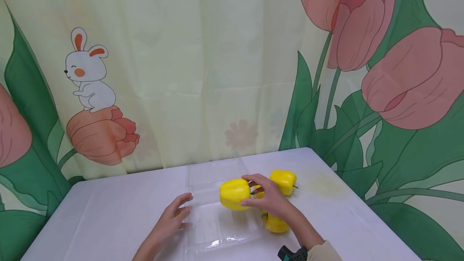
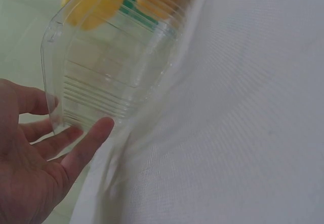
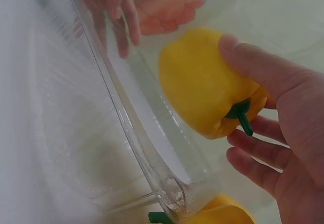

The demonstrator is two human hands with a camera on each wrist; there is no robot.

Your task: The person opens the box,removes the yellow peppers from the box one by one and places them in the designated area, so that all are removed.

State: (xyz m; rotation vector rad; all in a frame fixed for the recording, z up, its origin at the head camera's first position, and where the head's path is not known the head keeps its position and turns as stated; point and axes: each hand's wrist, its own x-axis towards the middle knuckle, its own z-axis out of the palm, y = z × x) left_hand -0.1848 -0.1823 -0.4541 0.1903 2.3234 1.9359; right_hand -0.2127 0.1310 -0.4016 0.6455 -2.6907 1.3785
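Between thumb and fingers my right hand (image 1: 267,196) grips a yellow bell pepper (image 1: 235,194), held above a clear plastic box (image 1: 206,228) whose lid (image 1: 214,174) lies folded back. In the right wrist view the pepper (image 3: 202,84) shows its green stem toward the palm. My left hand (image 1: 170,220) is at the box's left side with fingers spread and relaxed. In the left wrist view its fingers lie around the box corner (image 2: 96,92); whether they touch it I cannot tell. More yellow peppers lie right of the box, one at the back (image 1: 283,181) and one nearer (image 1: 275,224), another partly hidden behind my right hand.
A white cloth (image 1: 108,216) covers the table. Behind it hangs a curtain (image 1: 174,71) printed with a rabbit and tulips. A dark device (image 1: 293,254) is on my right wrist, beside a beige sleeve (image 1: 324,251).
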